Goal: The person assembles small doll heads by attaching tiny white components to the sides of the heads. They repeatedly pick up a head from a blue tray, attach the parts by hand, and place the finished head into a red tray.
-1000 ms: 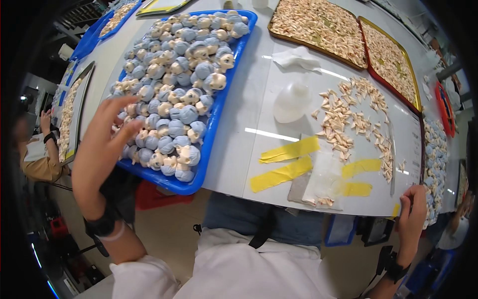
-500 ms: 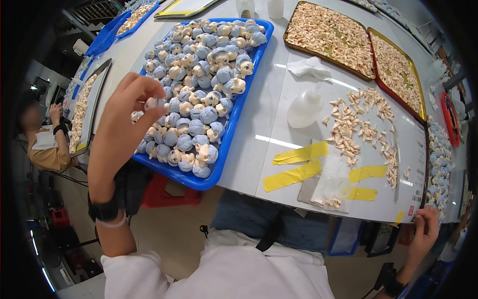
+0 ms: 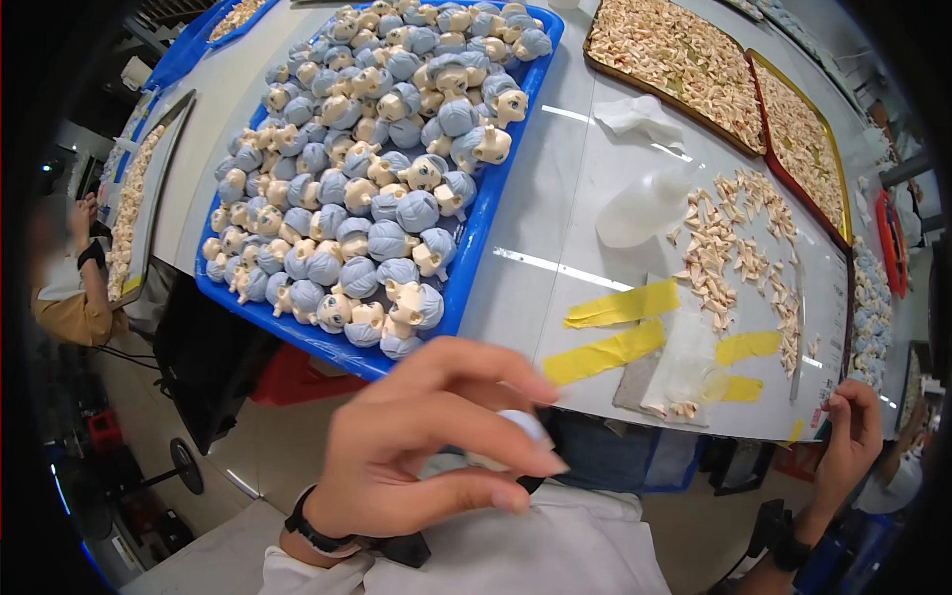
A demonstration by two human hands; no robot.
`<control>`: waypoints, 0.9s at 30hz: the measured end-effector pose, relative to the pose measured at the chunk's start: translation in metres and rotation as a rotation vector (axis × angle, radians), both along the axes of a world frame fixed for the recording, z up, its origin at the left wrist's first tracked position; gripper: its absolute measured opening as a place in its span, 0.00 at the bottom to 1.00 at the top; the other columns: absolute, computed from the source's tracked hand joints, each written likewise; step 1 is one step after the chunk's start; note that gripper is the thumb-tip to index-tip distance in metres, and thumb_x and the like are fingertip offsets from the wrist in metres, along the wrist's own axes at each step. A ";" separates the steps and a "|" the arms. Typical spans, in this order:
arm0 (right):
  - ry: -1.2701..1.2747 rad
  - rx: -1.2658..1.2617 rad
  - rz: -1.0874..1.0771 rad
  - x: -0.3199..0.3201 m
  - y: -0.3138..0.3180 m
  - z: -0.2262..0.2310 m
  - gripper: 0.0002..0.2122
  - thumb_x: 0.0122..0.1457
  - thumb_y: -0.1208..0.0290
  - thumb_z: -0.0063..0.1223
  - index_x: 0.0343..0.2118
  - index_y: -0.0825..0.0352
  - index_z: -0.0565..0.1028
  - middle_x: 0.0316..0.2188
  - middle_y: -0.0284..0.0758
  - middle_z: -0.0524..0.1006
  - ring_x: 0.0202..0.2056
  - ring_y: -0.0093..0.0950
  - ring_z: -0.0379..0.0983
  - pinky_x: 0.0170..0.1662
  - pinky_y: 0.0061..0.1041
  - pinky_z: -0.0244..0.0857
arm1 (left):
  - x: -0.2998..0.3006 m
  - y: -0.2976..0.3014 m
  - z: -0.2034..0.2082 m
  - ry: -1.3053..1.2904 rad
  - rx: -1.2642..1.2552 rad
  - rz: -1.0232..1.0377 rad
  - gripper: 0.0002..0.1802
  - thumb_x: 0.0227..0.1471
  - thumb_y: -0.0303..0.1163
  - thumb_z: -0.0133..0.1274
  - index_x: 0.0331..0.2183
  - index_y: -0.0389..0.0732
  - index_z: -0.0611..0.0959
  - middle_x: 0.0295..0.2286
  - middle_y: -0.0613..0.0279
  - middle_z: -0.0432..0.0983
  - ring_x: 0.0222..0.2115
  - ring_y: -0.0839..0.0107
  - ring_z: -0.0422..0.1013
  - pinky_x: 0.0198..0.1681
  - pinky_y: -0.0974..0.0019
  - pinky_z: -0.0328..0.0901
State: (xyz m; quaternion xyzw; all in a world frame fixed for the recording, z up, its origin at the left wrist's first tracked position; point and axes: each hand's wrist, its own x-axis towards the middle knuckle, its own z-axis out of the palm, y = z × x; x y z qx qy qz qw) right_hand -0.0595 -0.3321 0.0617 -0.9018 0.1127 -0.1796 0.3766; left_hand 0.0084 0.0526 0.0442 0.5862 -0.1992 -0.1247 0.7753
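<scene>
My left hand (image 3: pixel 436 436) is in front of my body, just off the near edge of the table. Its fingers curl round a small doll head (image 3: pixel 524 426), of which only a pale bluish patch shows between them. Left of it stands a blue tray (image 3: pixel 476 288) crowded with doll heads (image 3: pixel 387 240) with grey-blue hair and cream faces. My right hand (image 3: pixel 851 436) is at the table's right corner with its fingers bent in; anything inside them is hidden.
A translucent bottle (image 3: pixel 643 208) stands beside a crumpled tissue (image 3: pixel 640 119). Loose cream pointed pieces (image 3: pixel 719 258) lie near yellow tape strips (image 3: pixel 605 352). Trays of such pieces (image 3: pixel 674 69) fill the back right. At far left, a person (image 3: pixel 74 297) sits beside another tray (image 3: pixel 164 188).
My left hand has moved from over the blue tray's left side down and right to in front of my body, carrying the doll head. My right hand stays at the table corner.
</scene>
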 end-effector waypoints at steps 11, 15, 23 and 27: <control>-0.042 0.269 0.269 0.057 0.091 0.014 0.06 0.46 0.90 0.48 0.28 0.76 0.70 0.26 0.37 0.72 0.25 0.20 0.68 0.29 0.16 0.64 | 0.000 -0.040 -0.042 -0.183 0.044 -0.002 0.18 0.36 0.30 0.64 0.30 0.36 0.74 0.33 0.50 0.67 0.31 0.64 0.71 0.31 0.70 0.67; 0.019 0.133 0.425 0.064 0.099 0.016 0.03 0.49 0.84 0.50 0.28 0.74 0.70 0.26 0.37 0.69 0.26 0.22 0.65 0.29 0.17 0.61 | -0.004 -0.037 -0.045 -0.109 0.002 -0.013 0.18 0.38 0.34 0.63 0.31 0.37 0.74 0.34 0.52 0.66 0.31 0.65 0.71 0.31 0.71 0.66; 0.063 -0.296 0.541 0.075 0.120 0.014 0.06 0.40 0.85 0.54 0.23 0.71 0.69 0.23 0.35 0.68 0.27 0.26 0.64 0.32 0.21 0.58 | 0.002 -0.040 -0.051 -0.135 -0.011 -0.075 0.16 0.40 0.30 0.61 0.33 0.36 0.75 0.35 0.50 0.65 0.29 0.66 0.71 0.30 0.70 0.68; 0.062 -0.526 0.560 0.078 0.126 0.020 0.08 0.35 0.83 0.57 0.19 0.70 0.70 0.21 0.35 0.68 0.26 0.28 0.65 0.30 0.22 0.58 | 0.005 -0.039 -0.048 -0.117 -0.008 -0.147 0.16 0.41 0.30 0.60 0.34 0.35 0.75 0.36 0.49 0.65 0.30 0.65 0.71 0.31 0.70 0.68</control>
